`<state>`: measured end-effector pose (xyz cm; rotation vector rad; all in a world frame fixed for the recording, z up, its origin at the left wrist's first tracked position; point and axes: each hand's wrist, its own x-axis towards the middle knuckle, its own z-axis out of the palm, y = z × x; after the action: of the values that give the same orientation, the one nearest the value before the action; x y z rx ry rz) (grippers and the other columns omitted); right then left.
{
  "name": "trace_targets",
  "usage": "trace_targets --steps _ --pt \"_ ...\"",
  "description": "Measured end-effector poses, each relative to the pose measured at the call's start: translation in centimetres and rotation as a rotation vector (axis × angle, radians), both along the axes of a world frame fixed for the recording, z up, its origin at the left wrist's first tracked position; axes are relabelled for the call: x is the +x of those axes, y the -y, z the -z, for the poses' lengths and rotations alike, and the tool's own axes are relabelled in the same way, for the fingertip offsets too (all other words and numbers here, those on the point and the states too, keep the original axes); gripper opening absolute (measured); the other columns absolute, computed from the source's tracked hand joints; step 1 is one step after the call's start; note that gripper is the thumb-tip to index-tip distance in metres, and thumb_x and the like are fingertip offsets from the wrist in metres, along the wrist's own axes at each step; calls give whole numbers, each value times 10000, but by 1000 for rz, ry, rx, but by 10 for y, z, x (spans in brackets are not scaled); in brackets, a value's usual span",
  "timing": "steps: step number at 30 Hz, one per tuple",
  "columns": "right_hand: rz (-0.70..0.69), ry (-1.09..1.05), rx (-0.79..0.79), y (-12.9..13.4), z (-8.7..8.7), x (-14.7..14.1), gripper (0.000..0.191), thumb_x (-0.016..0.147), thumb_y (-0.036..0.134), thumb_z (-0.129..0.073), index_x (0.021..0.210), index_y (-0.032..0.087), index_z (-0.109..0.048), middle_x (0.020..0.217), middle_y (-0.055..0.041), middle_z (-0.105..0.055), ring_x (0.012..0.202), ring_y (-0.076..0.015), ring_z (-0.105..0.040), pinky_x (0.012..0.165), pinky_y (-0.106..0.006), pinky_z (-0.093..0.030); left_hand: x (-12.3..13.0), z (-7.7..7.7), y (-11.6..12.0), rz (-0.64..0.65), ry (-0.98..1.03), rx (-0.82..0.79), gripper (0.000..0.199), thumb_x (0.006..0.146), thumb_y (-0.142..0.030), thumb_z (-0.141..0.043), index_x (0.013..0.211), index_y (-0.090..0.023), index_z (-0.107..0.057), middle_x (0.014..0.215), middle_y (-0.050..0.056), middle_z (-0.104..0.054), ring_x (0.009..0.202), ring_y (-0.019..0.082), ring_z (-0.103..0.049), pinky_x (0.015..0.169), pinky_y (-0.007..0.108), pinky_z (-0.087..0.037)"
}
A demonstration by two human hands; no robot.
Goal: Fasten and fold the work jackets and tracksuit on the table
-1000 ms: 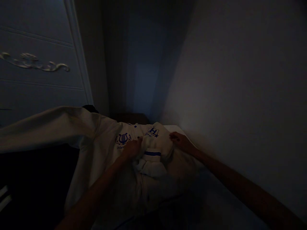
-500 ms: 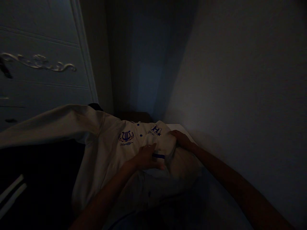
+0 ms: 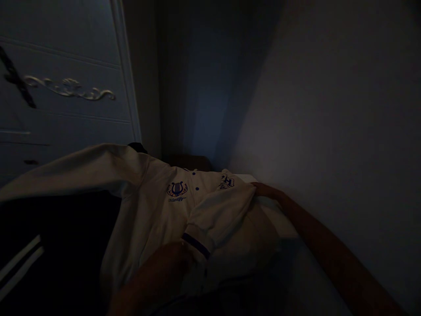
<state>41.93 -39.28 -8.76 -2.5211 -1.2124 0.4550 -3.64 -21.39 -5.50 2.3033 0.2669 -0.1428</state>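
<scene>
A cream button-front jacket (image 3: pixel 158 215) with a blue lyre emblem and a partly covered letter badge lies spread out in front of me. Its sleeve on the right is folded across the front, so the blue-striped cuff (image 3: pixel 196 242) points down and left. My left hand (image 3: pixel 171 263) is closed at the cuff's end, its fingers dim and partly hidden. At the upper fold of that same sleeve, my right hand (image 3: pixel 268 191) grips the cloth near the shoulder. The other sleeve (image 3: pixel 72 171) stretches out to the left.
Dark clothing with two white stripes (image 3: pixel 24 263) lies at the lower left. A pale cabinet (image 3: pixel 75 57) with scroll trim and dark handles stands behind it. A wall (image 3: pixel 329 109) rises close on the right. Light is very dim.
My left hand has moved down and left with the cuff, laying the sleeve diagonally over the jacket's front and part of the letter badge. My right hand shifted slightly right along the shoulder.
</scene>
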Motion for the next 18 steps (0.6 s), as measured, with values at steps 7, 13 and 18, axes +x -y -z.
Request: trace_targets --steps 7,13,18 --pt "-6 61 134 -40 -30 20 568 820 175 -480 1380 80 -503 1346 -203 -542 1131 -247 -615 933 -401 -525 81 -32 -8 -224 308 210 381 896 -364 -481 1171 -127 -597 1110 153 -657 1014 248 -612 869 343 -457" --pt "-301 204 95 -110 -11 -7 631 739 66 -528 1356 193 -549 1450 -87 -468 1323 -203 -463 1114 -367 -376 122 9 -12 -359 -97 188 545 792 -384 -630 1277 -152 -533 1153 180 -665 1053 319 -632 802 359 -467" --pt "-441 289 -49 -144 -4 -11 281 707 45 -586 922 165 -720 1283 -93 -607 1174 -210 -561 1012 -309 -432 102 16 -9 -365 -73 -248 367 734 -356 -634 1025 -139 -683 924 96 -722 833 231 -673 658 268 -457"
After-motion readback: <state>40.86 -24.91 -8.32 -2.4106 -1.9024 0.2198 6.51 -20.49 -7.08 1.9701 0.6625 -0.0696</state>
